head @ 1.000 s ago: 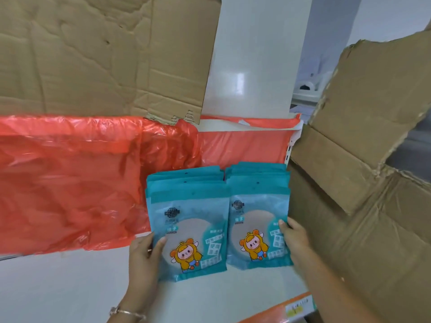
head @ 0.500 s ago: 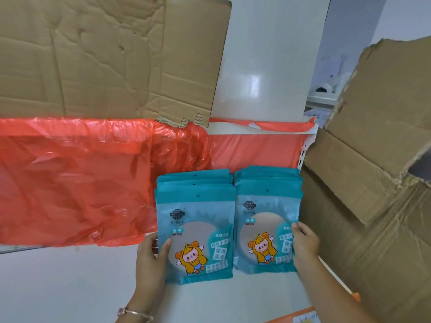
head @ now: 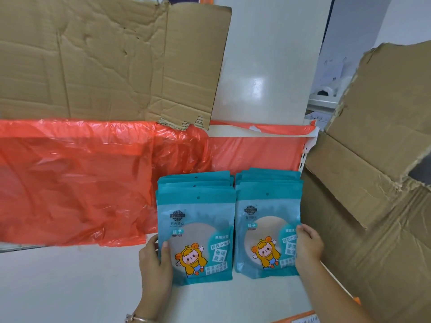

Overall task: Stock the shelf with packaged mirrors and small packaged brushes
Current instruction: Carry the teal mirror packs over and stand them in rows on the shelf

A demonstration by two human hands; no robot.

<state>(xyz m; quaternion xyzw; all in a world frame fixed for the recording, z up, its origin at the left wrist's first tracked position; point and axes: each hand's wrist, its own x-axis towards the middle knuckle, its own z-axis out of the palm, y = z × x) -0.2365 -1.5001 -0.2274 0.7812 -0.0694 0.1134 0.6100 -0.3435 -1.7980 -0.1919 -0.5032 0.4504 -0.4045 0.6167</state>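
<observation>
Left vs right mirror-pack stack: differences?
The left hand grips the left stack at its left edge; the right hand grips the right stack at its right edge. The left stack's front pack reaches lower in frame than the right stack's. Only the right stack sits beside the cardboard box, not the left stack. Both hold identical teal packs, upright.

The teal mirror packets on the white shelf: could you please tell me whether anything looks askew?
Slightly: the left row of teal mirror packets stands further forward than the right row, and both rows' tops fan unevenly.
</observation>
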